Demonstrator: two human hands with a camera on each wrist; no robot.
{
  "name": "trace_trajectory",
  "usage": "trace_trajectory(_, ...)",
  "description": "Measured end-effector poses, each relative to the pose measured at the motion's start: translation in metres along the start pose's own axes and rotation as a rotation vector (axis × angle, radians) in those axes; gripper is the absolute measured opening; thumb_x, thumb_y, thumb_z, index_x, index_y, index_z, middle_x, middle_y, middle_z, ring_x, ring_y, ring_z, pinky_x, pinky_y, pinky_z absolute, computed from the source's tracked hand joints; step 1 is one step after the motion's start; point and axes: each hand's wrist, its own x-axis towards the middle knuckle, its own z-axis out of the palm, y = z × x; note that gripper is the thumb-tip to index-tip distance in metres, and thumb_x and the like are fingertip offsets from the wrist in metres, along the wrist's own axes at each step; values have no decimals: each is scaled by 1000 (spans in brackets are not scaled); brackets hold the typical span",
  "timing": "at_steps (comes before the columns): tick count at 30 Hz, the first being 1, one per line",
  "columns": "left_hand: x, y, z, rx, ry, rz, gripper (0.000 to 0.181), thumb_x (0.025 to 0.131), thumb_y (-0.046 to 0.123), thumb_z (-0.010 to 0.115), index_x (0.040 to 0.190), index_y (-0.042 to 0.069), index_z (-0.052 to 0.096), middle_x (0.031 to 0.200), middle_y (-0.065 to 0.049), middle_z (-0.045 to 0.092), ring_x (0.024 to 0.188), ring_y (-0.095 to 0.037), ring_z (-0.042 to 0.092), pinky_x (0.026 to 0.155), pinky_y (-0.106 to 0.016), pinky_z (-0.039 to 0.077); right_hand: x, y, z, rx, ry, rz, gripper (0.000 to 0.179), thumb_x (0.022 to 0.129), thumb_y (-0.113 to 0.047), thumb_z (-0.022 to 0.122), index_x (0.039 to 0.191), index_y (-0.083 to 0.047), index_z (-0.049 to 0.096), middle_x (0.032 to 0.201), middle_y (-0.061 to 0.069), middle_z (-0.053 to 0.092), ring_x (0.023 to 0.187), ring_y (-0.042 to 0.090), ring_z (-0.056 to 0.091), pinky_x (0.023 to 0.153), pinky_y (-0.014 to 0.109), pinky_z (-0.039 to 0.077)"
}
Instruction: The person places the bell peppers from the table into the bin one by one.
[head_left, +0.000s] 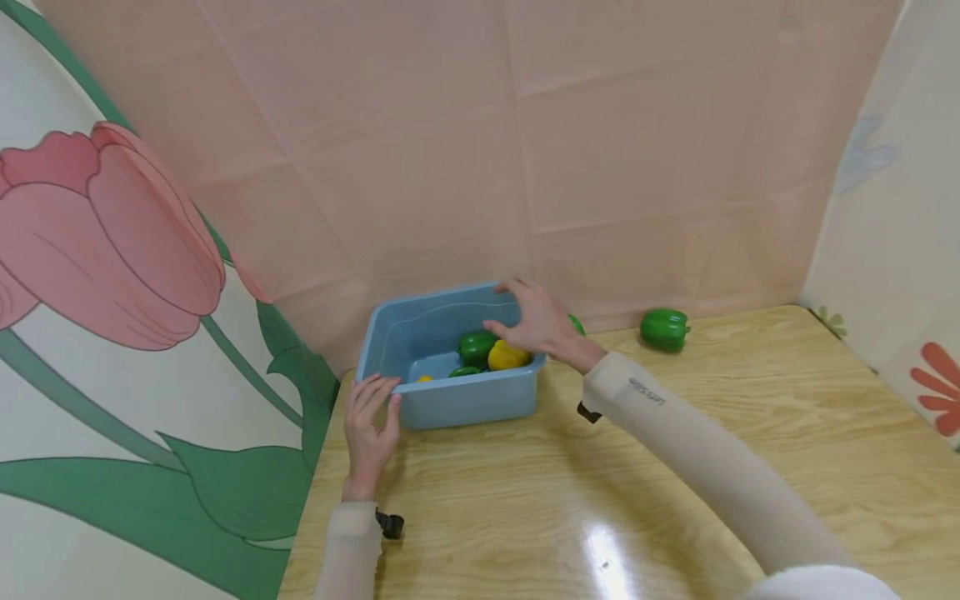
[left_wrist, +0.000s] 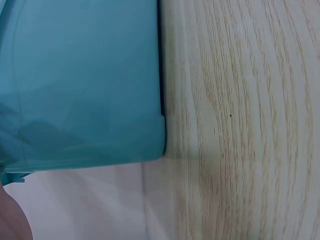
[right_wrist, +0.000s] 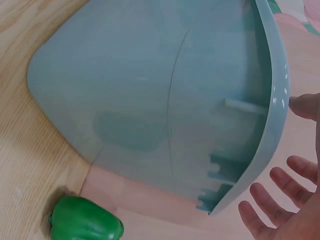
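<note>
A blue plastic bin [head_left: 465, 407] stands at the back left of the table. Inside lie a green bell pepper [head_left: 476, 347], a yellow bell pepper [head_left: 508, 356], part of another green pepper [head_left: 465, 372] and a small bit of yellow. My left hand [head_left: 369, 429] rests on the front left corner of the rim, thumb spread from the fingers; only a sliver of it enters the left wrist view. Over the bin's right rim reaches my right hand [head_left: 534, 321]. Its fingers are spread, and in the right wrist view the thumb tip is right at the rim, with nothing in the palm.
A green bell pepper [head_left: 664, 330] lies on the wooden table [head_left: 675, 433] right of the bin. Another green pepper [right_wrist: 85, 220] sits close beside the bin, mostly hidden behind my right hand in the head view. A pink cloth [head_left: 600, 167] hangs along the back edge.
</note>
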Motion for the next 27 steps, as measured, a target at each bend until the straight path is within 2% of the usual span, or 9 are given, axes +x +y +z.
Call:
trace_trajectory(8,0,0,0,8,0,-16,27,95,0,75,119,11,81,117,-9,79,127,-37,64,120,-76,27,-2,6,-9,2,27,-11,65,92,-49,79,141,-10,62,141,15,63,126,41,62,104,57,53)
trace_trajectory(15,-1,1,0,6,3,-13,24,95,-1,75,117,4,81,116,-10,79,126,-38,64,119,-77,28,-3,19,-16,-28,68,-46,62,94,-47,78,138,-6,63,133,16,66,114,36,63,97,54,55)
trace_trajectory(20,-1,1,0,3,4,-14,29,94,-1,75,120,10,81,117,-10,79,126,-38,64,120,-76,27,-5,28,-22,-28,71,-51,64,94,-46,77,139,-3,63,136,20,66,118,39,64,101,57,53)
trace_trajectory(27,-1,2,0,4,1,-18,30,95,-1,74,121,13,81,117,-10,79,126,-38,64,122,-74,27,-8,40,-29,-10,62,2,63,94,-44,77,141,-5,62,142,17,62,127,41,60,103,60,52)
